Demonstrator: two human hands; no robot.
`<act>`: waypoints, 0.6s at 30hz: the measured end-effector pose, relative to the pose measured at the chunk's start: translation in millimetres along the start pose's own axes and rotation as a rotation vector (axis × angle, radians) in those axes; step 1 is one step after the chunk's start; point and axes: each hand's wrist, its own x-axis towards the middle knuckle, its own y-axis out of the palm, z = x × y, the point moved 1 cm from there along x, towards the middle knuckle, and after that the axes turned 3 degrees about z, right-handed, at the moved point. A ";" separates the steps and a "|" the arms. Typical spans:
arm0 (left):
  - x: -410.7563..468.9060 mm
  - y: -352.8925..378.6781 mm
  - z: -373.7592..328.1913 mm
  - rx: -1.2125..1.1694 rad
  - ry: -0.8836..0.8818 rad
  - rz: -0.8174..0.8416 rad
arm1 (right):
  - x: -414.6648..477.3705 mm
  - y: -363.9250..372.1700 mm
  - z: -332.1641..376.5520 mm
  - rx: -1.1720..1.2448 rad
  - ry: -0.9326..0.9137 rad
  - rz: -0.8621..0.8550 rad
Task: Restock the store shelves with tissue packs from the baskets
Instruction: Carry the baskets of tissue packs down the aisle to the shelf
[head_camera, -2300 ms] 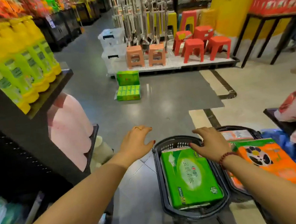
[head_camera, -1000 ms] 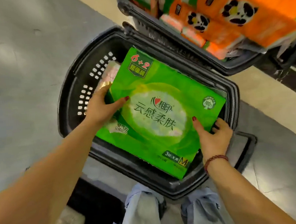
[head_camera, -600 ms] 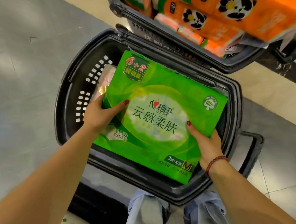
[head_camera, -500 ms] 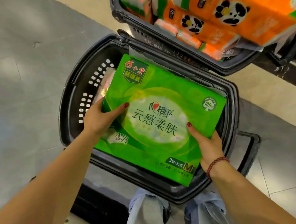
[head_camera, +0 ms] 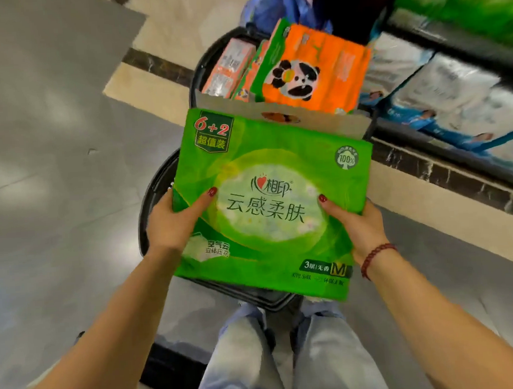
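1. The green pack [head_camera: 268,205] is held flat, face up, over the near basket [head_camera: 151,207], clear of its rim.
2. Both hands grip it. The left hand [head_camera: 172,221] holds the left edge and the right hand [head_camera: 358,229] the lower right edge. Each thumb lies on the top face, with the fingers hidden underneath.
3. The far basket [head_camera: 197,61] holds an orange pack [head_camera: 310,69] and smaller ones. A shelf [head_camera: 463,49] of pale packs [head_camera: 448,86] runs along the right, blurred.
4. The step in hand looks like carrying the pack to its shelf slot. Keep both hands on opposite edges so the soft wrap does not sag or fold.
5. Keep it level and swing it wide of the orange pack, which stands close to its far edge.
6. Find matching green stock first; something green shows at upper right, too blurred to confirm.
7. Slide it in label outward and release only once it rests fully on the shelf.
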 end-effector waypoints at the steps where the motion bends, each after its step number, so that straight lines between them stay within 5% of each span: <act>1: -10.3 3.1 -14.8 -0.001 0.031 0.004 | -9.1 -11.4 14.0 -0.001 -0.021 -0.004; 18: -171.0 177.6 -270.1 -0.058 0.453 -0.022 | -66.5 -290.2 233.8 0.028 -0.494 0.004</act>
